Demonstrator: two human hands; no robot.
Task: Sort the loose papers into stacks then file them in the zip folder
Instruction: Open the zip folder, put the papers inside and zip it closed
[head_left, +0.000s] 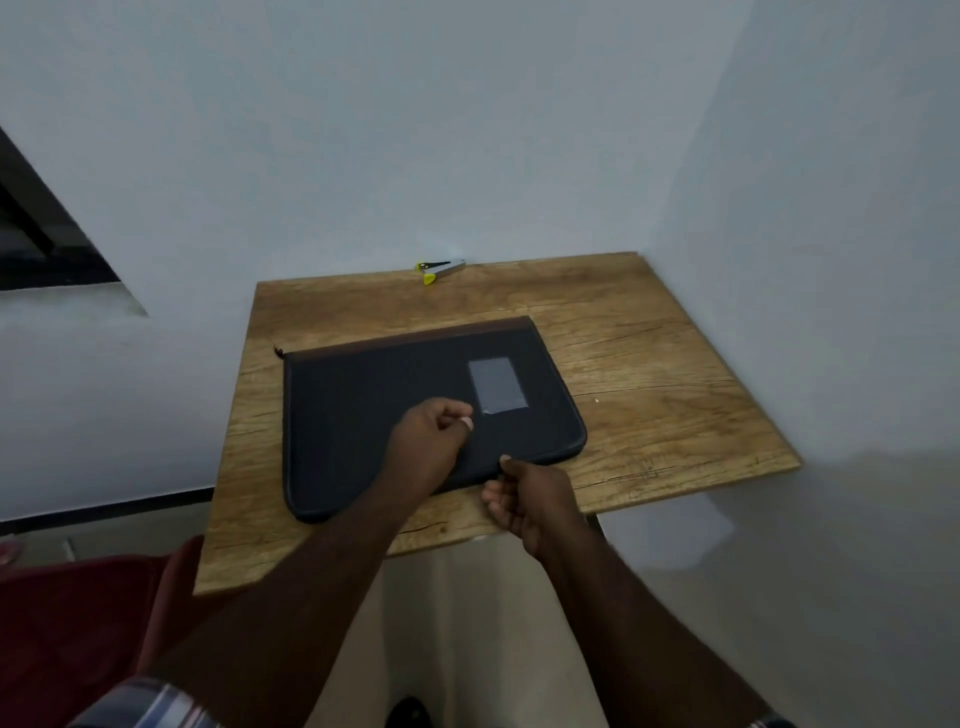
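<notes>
The frame is soft with motion blur, so the zipper teeth along the zip folder cannot be made out, and no loose papers show anywhere on the table. Whether the right hand pinches a zipper pull at the folder's near edge is too blurred to tell; its fingers are curled, with the thumb tip touching that edge. The left hand lies on top of the folder with its fingers curled into a loose fist, apparently grasping nothing. The two hands are near each other but apart.

The one folder is dark, fabric-like, rectangular with rounded corners, and lies flat at the middle of the table; a brownish band runs along its far edge and a pale rectangular label window sits on its cover. The table top is wood-grain board. One small stapler, silver with yellow-green ends, rests at the far edge by the wall.
</notes>
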